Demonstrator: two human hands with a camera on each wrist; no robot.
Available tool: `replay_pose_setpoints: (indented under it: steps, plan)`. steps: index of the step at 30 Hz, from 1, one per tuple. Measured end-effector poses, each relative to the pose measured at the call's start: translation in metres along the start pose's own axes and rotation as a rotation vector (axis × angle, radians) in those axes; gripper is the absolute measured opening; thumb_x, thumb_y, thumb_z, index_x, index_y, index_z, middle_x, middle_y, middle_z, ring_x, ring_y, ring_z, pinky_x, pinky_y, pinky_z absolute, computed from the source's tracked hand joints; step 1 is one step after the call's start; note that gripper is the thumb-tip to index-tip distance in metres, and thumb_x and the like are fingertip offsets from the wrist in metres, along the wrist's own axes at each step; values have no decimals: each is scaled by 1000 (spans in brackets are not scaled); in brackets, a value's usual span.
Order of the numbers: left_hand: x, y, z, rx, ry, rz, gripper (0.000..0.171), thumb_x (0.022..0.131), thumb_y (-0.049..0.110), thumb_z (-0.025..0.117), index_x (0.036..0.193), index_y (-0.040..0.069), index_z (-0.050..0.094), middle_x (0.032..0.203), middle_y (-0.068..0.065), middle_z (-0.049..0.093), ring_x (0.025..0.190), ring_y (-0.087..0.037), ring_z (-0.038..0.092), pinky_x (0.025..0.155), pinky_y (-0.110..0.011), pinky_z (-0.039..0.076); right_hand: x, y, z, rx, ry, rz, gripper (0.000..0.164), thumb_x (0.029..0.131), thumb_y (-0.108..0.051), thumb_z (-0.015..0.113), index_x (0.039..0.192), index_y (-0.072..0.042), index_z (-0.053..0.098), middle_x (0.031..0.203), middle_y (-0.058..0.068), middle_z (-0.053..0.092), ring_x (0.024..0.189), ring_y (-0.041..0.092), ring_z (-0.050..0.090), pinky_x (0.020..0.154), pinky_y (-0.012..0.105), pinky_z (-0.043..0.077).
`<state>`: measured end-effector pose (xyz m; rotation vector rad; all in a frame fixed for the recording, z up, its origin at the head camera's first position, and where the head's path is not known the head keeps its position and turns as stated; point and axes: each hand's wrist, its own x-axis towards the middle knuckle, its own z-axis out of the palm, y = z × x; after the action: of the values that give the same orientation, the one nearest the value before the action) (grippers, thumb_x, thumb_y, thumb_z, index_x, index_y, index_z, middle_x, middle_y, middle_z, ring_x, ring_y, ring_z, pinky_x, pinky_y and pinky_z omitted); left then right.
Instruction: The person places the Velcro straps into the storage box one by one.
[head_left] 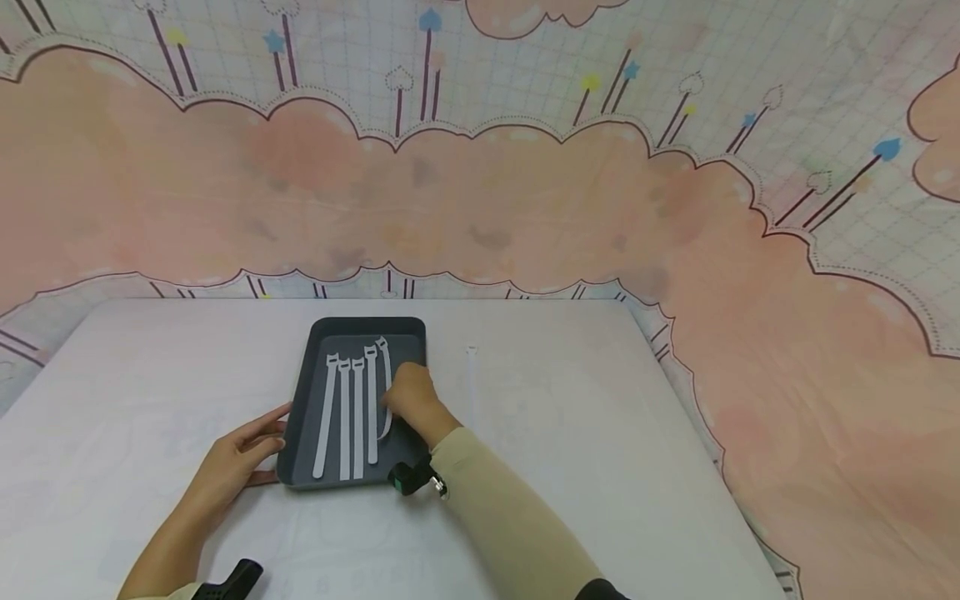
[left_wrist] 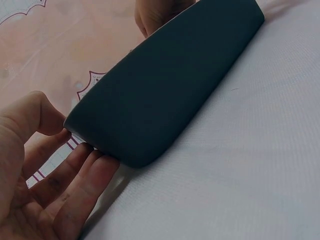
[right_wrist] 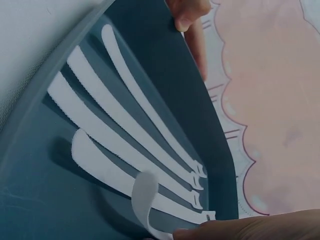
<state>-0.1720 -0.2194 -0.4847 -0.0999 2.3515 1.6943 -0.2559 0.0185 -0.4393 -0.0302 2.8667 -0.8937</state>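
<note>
A dark grey rectangular tray point(head_left: 302, 450) lies on the white table. Several white hook-and-loop cable ties point(head_left: 345, 417) with slotted heads lie side by side in it. My left hand point(head_left: 236, 458) holds the tray's left side. In the left wrist view its thumb is at the rim, and its bent fingers point(left_wrist: 102, 172) touch lower on the wall. My right hand point(head_left: 416, 400) is over the tray's right side. It pinches the rightmost cable tie point(right_wrist: 145, 195), whose free end curls up in the right wrist view. The pinching fingertips are partly hidden.
A faint white strip point(head_left: 472, 383), perhaps another cable tie, lies on the white tabletop point(head_left: 555, 417) right of the tray. Behind the table hangs a patterned pink and white cloth point(head_left: 487, 200). Black wrist-worn devices show at both wrists.
</note>
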Motion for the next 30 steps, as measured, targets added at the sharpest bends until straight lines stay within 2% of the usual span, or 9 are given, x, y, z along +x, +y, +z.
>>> replay_pose_setpoints:
  steps: [4, 10, 16, 20, 24, 27, 30]
  plan:
    - [0, -1, 0, -2, -1, -7, 59, 101, 17, 50, 155, 10, 29, 145, -27, 40, 93, 15, 50, 73, -29, 60, 0, 1, 0, -17, -3, -25, 15, 81, -3, 69, 66, 1, 67, 55, 5, 58, 48, 13, 52, 44, 17, 39]
    - [0, -2, 1, -7, 8, 12, 59, 100, 16, 51, 155, 8, 30, 144, -28, 40, 94, 15, 50, 72, -31, 60, 0, 1, 1, -57, 11, -50, 12, 78, 0, 68, 66, 1, 67, 64, 8, 62, 52, 15, 52, 43, 20, 40]
    - [-1, -1, 1, -9, 11, 11, 58, 100, 17, 51, 154, 8, 31, 145, -28, 40, 93, 15, 51, 72, -31, 60, -1, 1, 2, -51, 11, -67, 17, 78, 3, 66, 61, 0, 68, 51, 5, 61, 41, 11, 51, 38, 18, 39]
    - [-1, -1, 1, -7, 6, 5, 59, 100, 17, 51, 155, 9, 30, 145, -28, 40, 93, 15, 50, 72, -31, 60, -4, 1, -6, 13, -5, -80, 25, 81, 2, 65, 56, 0, 66, 46, 4, 59, 37, 8, 50, 37, 17, 35]
    - [-1, 0, 0, -12, 0, 10, 59, 100, 16, 51, 155, 8, 30, 145, -28, 40, 93, 14, 50, 72, -31, 60, -6, 2, -27, 200, -38, -6, 6, 85, 0, 67, 85, 5, 71, 61, 6, 63, 46, 12, 62, 43, 17, 45]
    - [-1, 0, 0, -16, -2, 17, 58, 100, 16, 50, 155, 8, 30, 144, -27, 40, 94, 13, 51, 72, -31, 60, -7, 9, -51, 360, -43, 66, 27, 85, -1, 70, 111, 5, 66, 75, 10, 66, 56, 21, 68, 52, 23, 56]
    - [-1, 0, 0, -19, 0, 15, 58, 100, 16, 51, 154, 8, 30, 144, -27, 40, 93, 13, 52, 72, -31, 60, -6, 29, -74, 436, -38, 77, 36, 86, -4, 70, 120, 8, 62, 85, 18, 72, 62, 24, 71, 58, 27, 59]
